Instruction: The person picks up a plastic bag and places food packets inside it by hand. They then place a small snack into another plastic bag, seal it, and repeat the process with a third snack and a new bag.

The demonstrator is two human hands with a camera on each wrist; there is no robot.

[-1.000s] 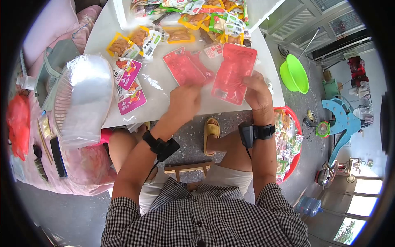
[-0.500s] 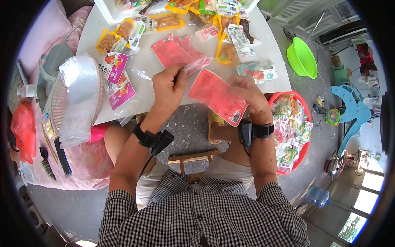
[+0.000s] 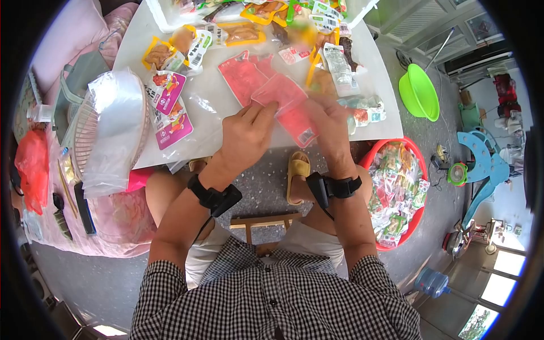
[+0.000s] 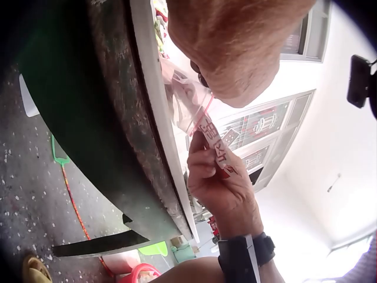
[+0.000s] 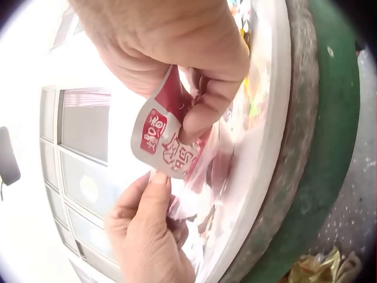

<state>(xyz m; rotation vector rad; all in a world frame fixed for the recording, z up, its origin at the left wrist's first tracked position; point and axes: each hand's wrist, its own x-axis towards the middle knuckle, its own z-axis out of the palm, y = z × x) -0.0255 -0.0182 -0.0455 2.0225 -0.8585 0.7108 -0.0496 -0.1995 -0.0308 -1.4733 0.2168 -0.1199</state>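
Observation:
Over the table's near edge, my left hand [image 3: 247, 130] pinches the mouth of a clear zip bag [image 4: 189, 105] with a pink strip along its edge. My right hand [image 3: 328, 127] grips a flat red snack packet [image 3: 296, 126] with white lettering, its printed end [image 5: 154, 132] showing between thumb and fingers in the right wrist view. The bag overlaps the packet's upper part in the head view. Just beyond the hands, red packets [image 3: 233, 76] lie on the white table [image 3: 198, 127].
Yellow-edged food packets [image 3: 241, 34] and a white tray [image 3: 156, 16] are at the back. Two purple packets [image 3: 173, 126] lie left, near a pink basket [image 3: 90, 122] topped with clear plastic bags [image 3: 116, 122]. A red tub [image 3: 422, 212] of packets stands right, and a green basin [image 3: 419, 93] farther off.
My left hand has raised the clear bag from beside the red packets. The red packet in my right hand has turned and come left, and both hands are now close together.

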